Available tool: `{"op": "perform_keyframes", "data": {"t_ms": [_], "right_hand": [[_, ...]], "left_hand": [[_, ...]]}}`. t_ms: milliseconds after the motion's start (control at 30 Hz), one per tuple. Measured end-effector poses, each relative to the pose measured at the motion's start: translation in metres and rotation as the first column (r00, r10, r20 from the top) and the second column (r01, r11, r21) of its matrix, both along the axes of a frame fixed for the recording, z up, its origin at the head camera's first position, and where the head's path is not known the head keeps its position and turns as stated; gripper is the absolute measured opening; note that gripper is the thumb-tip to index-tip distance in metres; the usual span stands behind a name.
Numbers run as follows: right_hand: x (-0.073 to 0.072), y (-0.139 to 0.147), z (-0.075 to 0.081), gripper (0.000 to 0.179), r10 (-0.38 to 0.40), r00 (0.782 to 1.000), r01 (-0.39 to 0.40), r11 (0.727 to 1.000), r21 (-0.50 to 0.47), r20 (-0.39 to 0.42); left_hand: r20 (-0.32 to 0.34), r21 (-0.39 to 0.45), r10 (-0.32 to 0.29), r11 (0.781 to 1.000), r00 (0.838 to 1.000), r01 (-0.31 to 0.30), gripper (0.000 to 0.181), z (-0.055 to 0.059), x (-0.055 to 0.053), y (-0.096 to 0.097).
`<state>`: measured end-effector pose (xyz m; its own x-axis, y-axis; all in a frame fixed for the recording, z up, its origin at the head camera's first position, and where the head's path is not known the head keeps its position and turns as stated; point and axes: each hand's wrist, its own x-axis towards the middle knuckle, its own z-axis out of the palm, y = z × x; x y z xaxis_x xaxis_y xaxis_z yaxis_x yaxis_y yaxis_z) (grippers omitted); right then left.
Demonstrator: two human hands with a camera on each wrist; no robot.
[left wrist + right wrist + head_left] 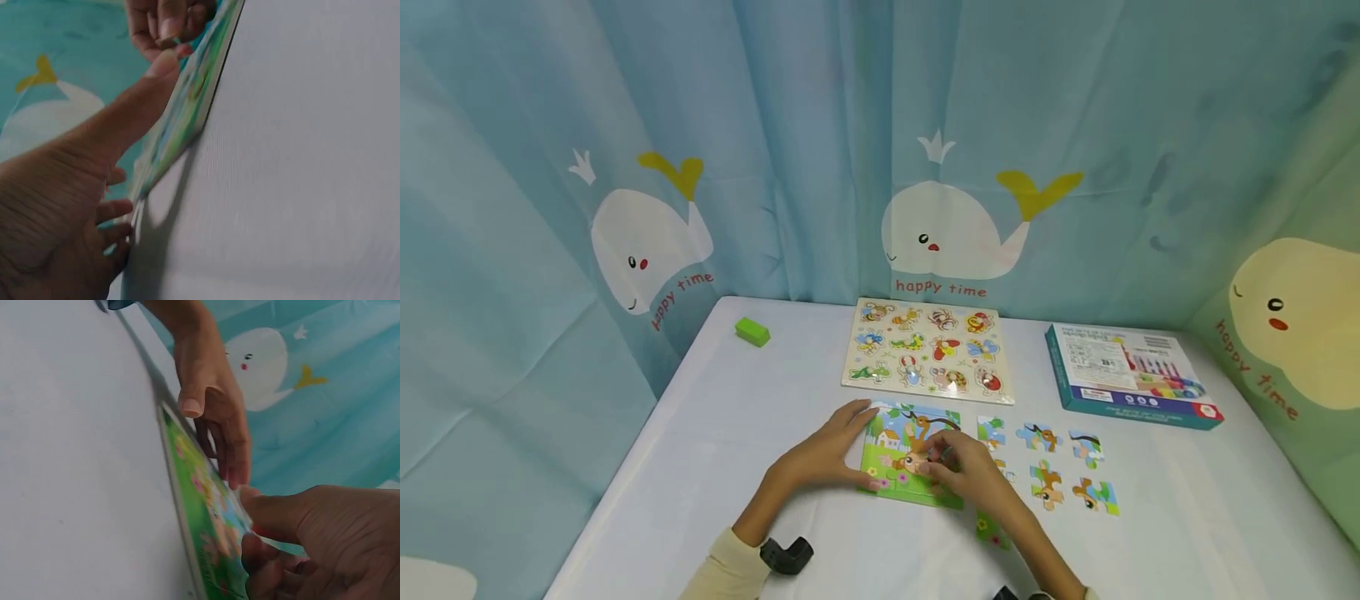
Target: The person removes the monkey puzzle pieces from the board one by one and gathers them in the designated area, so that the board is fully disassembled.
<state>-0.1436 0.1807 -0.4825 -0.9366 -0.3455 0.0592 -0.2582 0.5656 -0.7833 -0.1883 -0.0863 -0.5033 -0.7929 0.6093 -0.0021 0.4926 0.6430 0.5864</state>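
Observation:
A jigsaw board [898,493] with a cartoon animal picture lies flat near the middle of the white table. My left hand [826,450] spans its left side, fingers extended, with the fingertips at the upper left corner and the thumb by the lower left edge. Over the right half of the board is my right hand [967,468], its fingers bent and its thumb near the forefinger. I cannot tell whether a small piece sits between them. In the right wrist view, the board [206,544] runs beneath both hands. The right hand hides part of the picture.
Several loose jigsaw pieces [1047,483] lie right of the board. Behind it is a wooden insect puzzle [928,350]. A boxed set [1131,375] stands at the back right and a green block [752,332] at the back left. A whale-printed curtain [820,167] surrounds the table.

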Motion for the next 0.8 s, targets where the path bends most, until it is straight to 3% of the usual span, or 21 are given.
{"op": "perform_keyframes", "data": {"t_ms": [167,367,600,800], "right_hand": [[0.000,-0.011,-0.004,0.039,0.051,0.997,-0.046,0.994,0.099,-0.049],[0.003,-0.018,-0.006,0.043,0.039,0.996,-0.016,0.964,0.266,-0.084],[0.004,-0.017,-0.007,0.037,0.029,0.994,0.004,0.955,0.296,-0.106],[0.003,-0.017,-0.008,0.031,0.019,0.994,0.015,0.955,0.296,-0.111]], "left_hand": [[0.001,-0.039,-0.052,0.998,0.999,0.052,0.121,0.000,-0.002,-0.007],[-0.015,-0.079,-0.074,0.994,0.997,0.072,0.123,-0.001,0.000,-0.013],[-0.043,-0.067,-0.068,0.996,0.997,0.065,0.123,-0.008,-0.003,-0.013],[-0.037,-0.028,-0.058,0.998,0.998,0.057,0.123,-0.008,-0.006,-0.013]]}}
